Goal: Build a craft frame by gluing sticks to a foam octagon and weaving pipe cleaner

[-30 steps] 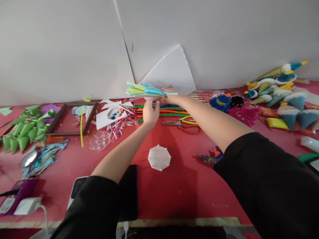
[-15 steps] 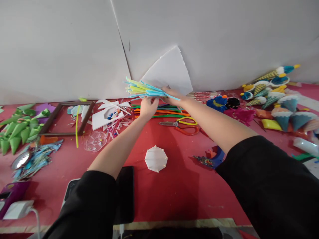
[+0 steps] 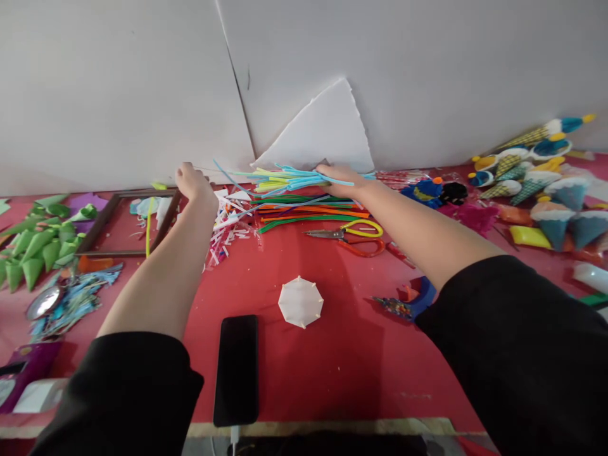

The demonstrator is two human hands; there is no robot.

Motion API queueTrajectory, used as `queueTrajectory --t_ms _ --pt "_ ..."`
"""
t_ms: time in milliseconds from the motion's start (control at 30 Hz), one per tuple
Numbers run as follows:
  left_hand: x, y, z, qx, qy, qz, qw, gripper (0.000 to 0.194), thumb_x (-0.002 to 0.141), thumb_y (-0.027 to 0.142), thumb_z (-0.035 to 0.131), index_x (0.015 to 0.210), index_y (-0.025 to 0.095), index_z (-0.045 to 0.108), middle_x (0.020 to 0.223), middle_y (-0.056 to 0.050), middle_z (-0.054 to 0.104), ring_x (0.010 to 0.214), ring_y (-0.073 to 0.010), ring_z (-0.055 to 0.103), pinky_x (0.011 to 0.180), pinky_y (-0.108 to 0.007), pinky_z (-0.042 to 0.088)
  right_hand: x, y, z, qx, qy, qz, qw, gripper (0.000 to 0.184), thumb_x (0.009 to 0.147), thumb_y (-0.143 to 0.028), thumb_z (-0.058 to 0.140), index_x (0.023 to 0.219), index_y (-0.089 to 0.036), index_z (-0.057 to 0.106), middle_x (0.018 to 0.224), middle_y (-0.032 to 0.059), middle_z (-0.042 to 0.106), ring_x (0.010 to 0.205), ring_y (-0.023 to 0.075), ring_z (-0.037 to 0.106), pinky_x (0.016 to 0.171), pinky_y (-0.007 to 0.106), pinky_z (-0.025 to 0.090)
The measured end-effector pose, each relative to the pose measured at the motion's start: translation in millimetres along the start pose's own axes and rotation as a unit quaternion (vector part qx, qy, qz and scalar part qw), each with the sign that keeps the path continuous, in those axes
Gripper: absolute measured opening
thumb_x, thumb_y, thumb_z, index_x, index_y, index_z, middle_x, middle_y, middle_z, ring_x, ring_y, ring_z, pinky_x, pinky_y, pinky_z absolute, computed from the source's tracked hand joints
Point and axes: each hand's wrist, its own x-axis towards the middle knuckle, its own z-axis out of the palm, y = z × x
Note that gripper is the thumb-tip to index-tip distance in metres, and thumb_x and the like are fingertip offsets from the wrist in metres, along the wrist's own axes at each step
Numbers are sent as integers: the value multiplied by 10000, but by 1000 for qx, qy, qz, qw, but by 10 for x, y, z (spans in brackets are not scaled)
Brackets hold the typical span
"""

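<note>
Pipe cleaners (image 3: 284,180) lie gripped in the outstretched right hand (image 3: 342,180).

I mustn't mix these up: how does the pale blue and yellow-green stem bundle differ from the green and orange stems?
The blue and yellow-green bundle is paler than the green and orange stems. The right hand holds the bundle; the stems lie unheld. The bundle's left ends splay; the stems run more parallel. Both look long and thin.
</note>
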Motion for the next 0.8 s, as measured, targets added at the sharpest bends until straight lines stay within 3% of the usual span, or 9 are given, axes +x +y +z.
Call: queueTrajectory --t_ms 67,167,200,233,333,500,567,667,800 --pt "53 27 -50 -17 9 -5 1000 399 970 382 636 1304 166 593 1305 -115 623 1114 -247 650 930 -468 577 -3 3 -8 -9 -9 -3 1000 301 911 -224 517 1197 -178 603 1122 150 736 986 306 678 783 351 446" --pt "149 91 -125 -41 4 6 999 388 977 384 626 1298 170 591 1290 -109 626 1101 -240 652 918 -454 579 -20 19 -16 -19 -23 5 1000 294 913 -224 521 1188 -175 612 1112 154 744 960 298 683 771 344 434" --pt "179 113 -147 -47 -4 8 999 343 1000 393 580 1264 174 588 1228 -89 638 1049 -214 656 883 -417 580 -27 23 -15 -21 -27 10 999 291 910 -224 525 1183 -173 615 1107 157 746 954 298 685 764 341 430" --pt "205 130 -163 -48 -21 2 999 228 1065 348 416 1179 209 557 1112 -30 636 1007 -154 648 866 -347 562 -34 25 -13 -21 -30 15 999 290 908 -225 530 1180 -171 616 1106 160 746 953 298 686 759 339 428" --pt "241 117 -176 -41 -104 -27 993 275 1081 286 213 892 230 405 843 31 520 884 -90 609 826 -279 516 -46 10 -4 -15 -30 32 999 296 916 -250 532 1189 -169 612 1125 169 743 966 300 690 762 339 434" --pt "233 -125 -103 4 -239 -63 969 233 1008 367 411 822 227 409 863 28 586 969 -136 625 919 -398 503 -28 -61 0 13 -36 48 998 359 945 -397 508 1218 -190 615 1209 167 721 1035 324 685 802 381 483" --pt "249 -233 -64 13 -272 -59 961 268 945 473 512 818 244 459 939 30 642 1061 -174 639 961 -446 499 -14 -94 -3 18 -45 43 998 411 880 -357 589 1258 -197 608 1283 158 691 1140 339 648 893 416 492" --pt "292 -327 -4 -10 -307 -43 951 283 824 536 629 805 279 511 1071 34 703 1204 -211 640 1023 -452 495 7 -168 -35 15 -48 42 998 681 730 -222 685 1390 -169 525 1456 172 569 1345 363 508 1081 472 424" --pt "258 -299 94 -41 -346 -19 937 214 843 493 571 805 287 526 1198 33 720 1324 -205 595 1068 -424 492 70 -395 -153 39 16 -7 999 805 699 -127 634 1473 -159 416 1558 160 448 1445 326 386 1189 476 322"
